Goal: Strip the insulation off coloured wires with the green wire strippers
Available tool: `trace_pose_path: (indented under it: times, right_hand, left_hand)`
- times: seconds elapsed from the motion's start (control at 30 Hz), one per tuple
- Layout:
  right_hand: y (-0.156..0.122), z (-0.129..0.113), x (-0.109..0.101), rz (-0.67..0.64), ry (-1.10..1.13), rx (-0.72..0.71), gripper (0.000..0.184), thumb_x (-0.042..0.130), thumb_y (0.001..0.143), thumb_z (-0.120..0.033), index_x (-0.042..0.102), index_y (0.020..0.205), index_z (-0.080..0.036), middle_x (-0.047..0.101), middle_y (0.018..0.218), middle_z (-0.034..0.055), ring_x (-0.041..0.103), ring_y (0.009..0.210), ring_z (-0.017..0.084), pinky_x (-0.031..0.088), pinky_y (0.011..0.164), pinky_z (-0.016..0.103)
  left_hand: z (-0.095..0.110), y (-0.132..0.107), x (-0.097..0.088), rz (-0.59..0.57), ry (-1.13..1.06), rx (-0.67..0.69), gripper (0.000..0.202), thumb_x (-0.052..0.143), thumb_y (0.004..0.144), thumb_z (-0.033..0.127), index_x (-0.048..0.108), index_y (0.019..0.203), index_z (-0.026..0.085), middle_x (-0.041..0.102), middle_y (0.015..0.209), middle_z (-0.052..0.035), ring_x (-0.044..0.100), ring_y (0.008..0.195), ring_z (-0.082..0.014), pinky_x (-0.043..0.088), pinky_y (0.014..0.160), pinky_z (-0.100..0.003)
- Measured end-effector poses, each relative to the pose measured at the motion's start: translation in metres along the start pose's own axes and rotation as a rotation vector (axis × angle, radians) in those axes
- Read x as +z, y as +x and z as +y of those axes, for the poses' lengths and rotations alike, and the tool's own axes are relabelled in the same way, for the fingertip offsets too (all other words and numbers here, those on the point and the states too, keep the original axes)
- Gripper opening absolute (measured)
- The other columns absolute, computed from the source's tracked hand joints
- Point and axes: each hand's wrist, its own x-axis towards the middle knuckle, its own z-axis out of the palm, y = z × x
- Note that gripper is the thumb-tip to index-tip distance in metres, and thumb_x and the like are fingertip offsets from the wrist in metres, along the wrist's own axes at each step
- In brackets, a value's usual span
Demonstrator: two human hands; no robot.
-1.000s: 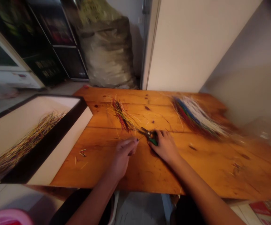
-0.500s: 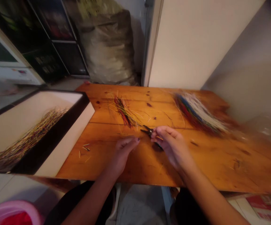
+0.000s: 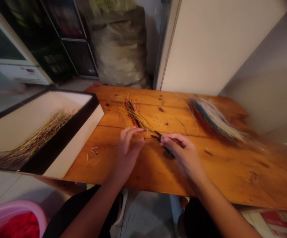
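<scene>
Head view: right hand (image 3: 184,153) gripping small green-handled pliers (image 3: 167,148), left hand (image 3: 128,153) open beside them

Right hand's fingers are closing over the green handles, while the dark metal nose is pointing toward the left hand. Left hand is hovering empty, fingers slightly curled, just beside the nose but not touching it. The hands are staying apart, with the pliers lying near a plank seam of an orange-brown wooden table (image 3: 223,173). Short wire offcuts (image 3: 94,151) are lying left of the hands. A thin bundle of red, green and yellow wires (image 3: 133,114) is resting just beyond the pliers. Farther right, a thick bundle of white, blue and red wires (image 3: 214,120) is lying on the table. At left, a shallow black-rimmed tray (image 3: 94,105) is holding long, thin multicoloured wires (image 3: 41,135). Beyond the table, a bulging grey-brown sack (image 3: 118,48) is standing against the wall.
</scene>
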Motion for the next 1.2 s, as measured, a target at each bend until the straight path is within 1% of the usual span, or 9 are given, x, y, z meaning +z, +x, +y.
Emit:
trace_pose_path:
  times: [0.1,0.2,0.33,0.5,0.57,0.67,0.77,1.07,1.2]
  right_hand:
    - [-0.003,0.001,0.003,-0.013,-0.048,-0.037,0.020,0.071,0.068,-0.029,0.068,0.086,-0.022,0.067,0.077,-0.0010,0.062,0.073,0.012,0.048,0.075,0.026]
    - [-0.005,0.001,0.007,-0.004,-0.076,-0.077,0.025,0.070,0.069,-0.027,0.064,0.093,-0.024,0.065,0.077,-0.0023,0.061,0.076,0.012,0.048,0.072,0.024]
    - [-0.005,0.004,0.009,-0.006,-0.117,-0.088,0.029,0.069,0.068,-0.025,0.060,0.096,-0.024,0.064,0.075,-0.0030,0.060,0.074,0.012,0.048,0.071,0.024]
    - [0.001,0.009,0.000,0.005,-0.001,-0.073,0.049,0.070,0.068,-0.025,0.051,0.112,-0.027,0.065,0.072,-0.0053,0.060,0.069,0.012,0.049,0.073,0.028]
    - [0.004,0.010,-0.005,-0.003,0.058,-0.045,0.043,0.071,0.067,-0.026,0.056,0.107,-0.027,0.065,0.072,-0.0051,0.059,0.068,0.011,0.049,0.073,0.028]
    - [0.007,0.009,-0.009,-0.043,0.106,0.022,0.022,0.072,0.067,-0.028,0.066,0.088,-0.022,0.064,0.075,-0.0024,0.059,0.073,0.011,0.050,0.073,0.025]
    - [0.008,0.007,-0.009,-0.054,0.126,0.047,0.013,0.072,0.067,-0.029,0.069,0.076,-0.021,0.064,0.077,-0.0008,0.059,0.076,0.012,0.051,0.072,0.024]
    - [0.005,0.005,-0.008,-0.058,0.124,-0.022,0.006,0.069,0.071,-0.025,0.066,0.067,-0.021,0.062,0.071,-0.0018,0.057,0.072,0.010,0.052,0.073,0.025]
    - [0.005,0.008,-0.008,-0.061,0.097,-0.043,0.003,0.067,0.071,-0.023,0.066,0.069,-0.022,0.061,0.072,-0.0019,0.057,0.074,0.011,0.051,0.075,0.026]
  left_hand:
    - [0.007,-0.002,0.002,0.008,0.220,0.142,0.023,0.055,0.081,0.036,0.064,0.099,0.027,0.040,0.134,-0.0044,0.033,0.128,-0.0246,0.022,0.109,-0.044]
    - [0.009,-0.002,0.007,0.022,0.305,0.224,0.019,0.055,0.081,0.034,0.066,0.096,0.028,0.042,0.135,-0.0034,0.029,0.131,-0.0266,0.021,0.109,-0.049]
    - [0.005,0.000,0.014,-0.062,0.241,0.327,0.020,0.048,0.086,0.027,0.068,0.091,0.026,0.060,0.112,-0.0030,0.042,0.120,-0.0195,0.033,0.103,-0.041]
    - [0.002,0.001,0.016,-0.054,0.201,0.327,0.018,0.052,0.085,0.026,0.069,0.090,0.025,0.064,0.102,-0.0017,0.051,0.104,-0.0157,0.040,0.096,-0.036]
    - [0.001,0.001,0.016,-0.042,0.194,0.318,0.018,0.052,0.085,0.025,0.069,0.089,0.025,0.063,0.103,-0.0015,0.051,0.103,-0.0154,0.040,0.095,-0.036]
    - [0.000,0.001,0.015,-0.051,0.186,0.329,0.018,0.052,0.085,0.024,0.069,0.090,0.025,0.062,0.103,-0.0016,0.051,0.104,-0.0152,0.041,0.094,-0.036]
    - [0.000,0.000,0.015,-0.045,0.191,0.337,0.017,0.053,0.084,0.024,0.069,0.090,0.025,0.062,0.103,-0.0020,0.051,0.102,-0.0151,0.041,0.093,-0.036]
    - [-0.002,-0.002,0.014,-0.033,0.241,0.333,0.017,0.053,0.084,0.027,0.069,0.090,0.026,0.060,0.103,-0.0021,0.052,0.101,-0.0156,0.043,0.092,-0.036]
    - [-0.001,-0.003,0.014,0.001,0.319,0.317,0.016,0.057,0.081,0.031,0.068,0.091,0.026,0.051,0.121,-0.0047,0.046,0.114,-0.0196,0.038,0.099,-0.041]
